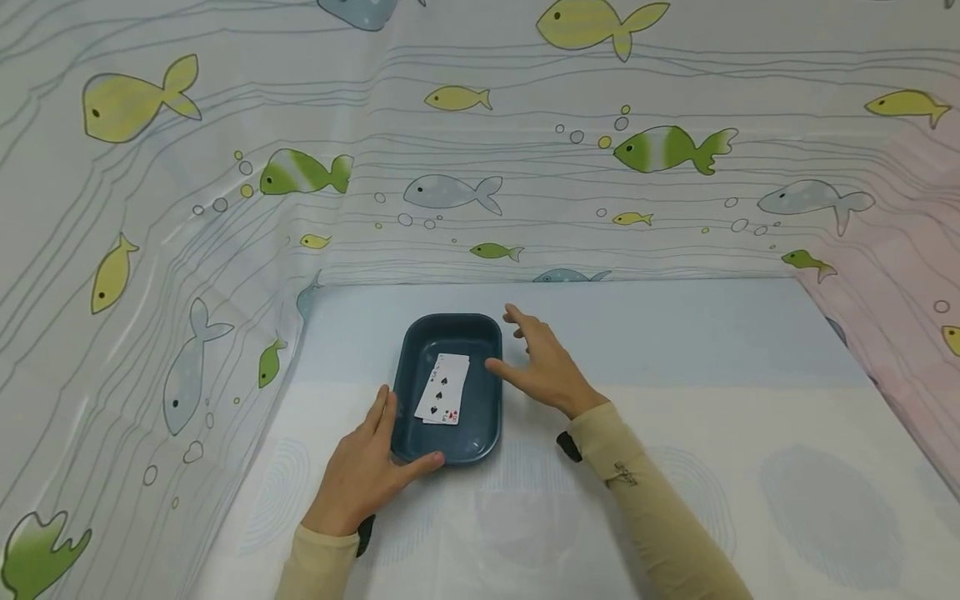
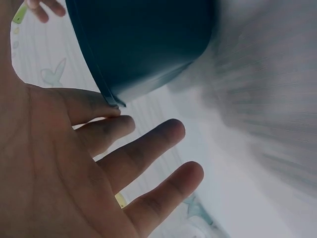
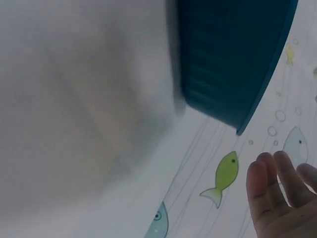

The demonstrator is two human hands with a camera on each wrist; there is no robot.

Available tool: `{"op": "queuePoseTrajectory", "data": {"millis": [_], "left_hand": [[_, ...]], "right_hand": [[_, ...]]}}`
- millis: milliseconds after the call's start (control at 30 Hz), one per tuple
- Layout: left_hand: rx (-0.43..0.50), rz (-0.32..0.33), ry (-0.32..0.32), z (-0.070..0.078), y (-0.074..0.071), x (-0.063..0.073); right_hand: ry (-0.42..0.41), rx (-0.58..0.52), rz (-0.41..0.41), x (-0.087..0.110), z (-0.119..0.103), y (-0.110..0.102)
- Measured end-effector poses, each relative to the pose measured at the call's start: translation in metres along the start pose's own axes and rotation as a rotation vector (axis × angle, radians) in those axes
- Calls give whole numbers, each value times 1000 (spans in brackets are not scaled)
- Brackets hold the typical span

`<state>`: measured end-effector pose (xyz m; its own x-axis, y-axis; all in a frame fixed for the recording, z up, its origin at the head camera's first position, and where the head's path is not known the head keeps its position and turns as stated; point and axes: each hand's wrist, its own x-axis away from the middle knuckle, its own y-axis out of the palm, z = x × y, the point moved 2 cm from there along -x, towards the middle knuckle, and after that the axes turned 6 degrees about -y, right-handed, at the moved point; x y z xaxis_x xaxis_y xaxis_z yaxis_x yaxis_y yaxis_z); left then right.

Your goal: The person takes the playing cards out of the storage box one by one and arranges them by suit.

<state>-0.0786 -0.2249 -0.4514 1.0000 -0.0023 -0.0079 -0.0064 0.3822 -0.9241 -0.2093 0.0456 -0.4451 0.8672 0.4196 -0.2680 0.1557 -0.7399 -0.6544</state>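
Observation:
A dark blue rectangular dish (image 1: 480,446) with rounded corners stands on the table. Inside lie overlapping white playing cards (image 1: 442,390), black spades showing on the upper one and a red mark at a lower corner. My left hand (image 1: 360,475) is at the dish's near left corner, fingers extended along the left side and thumb by the near rim. In the left wrist view its fingers (image 2: 143,156) are spread, one fingertip right at the rim. To the right of the dish, my right hand (image 1: 547,367) has its thumb stretched toward the right rim and holds nothing.
A pale cloth with faint blue patterns covers the table (image 1: 675,333). Behind and to the left hangs a fish-print curtain (image 1: 525,167), with a pink-toned stretch at the right. Dark wrist straps (image 1: 568,447) show under the sleeves.

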Motion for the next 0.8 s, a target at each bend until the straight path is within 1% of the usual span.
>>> {"op": "queuePoseTrajectory", "data": {"millis": [133,400,533,667,800], "left_hand": [[-13,-2,3,1,0,-1],[-38,-15,0,2,-1,-3],[-40,-26,-11,2,-2,-4],[-46,-26,-9,3,-4,-5],[-49,-27,-4,2,-4,-5]], "right_hand": [[-36,-7,-41,-6,-7,8],[-80,11,-70,-22,-20,21],[-79,21,-106,-30,-26,28],[-67,52,-149,-35,-29,38],[-72,56,-181,-38,-31,48]]}}
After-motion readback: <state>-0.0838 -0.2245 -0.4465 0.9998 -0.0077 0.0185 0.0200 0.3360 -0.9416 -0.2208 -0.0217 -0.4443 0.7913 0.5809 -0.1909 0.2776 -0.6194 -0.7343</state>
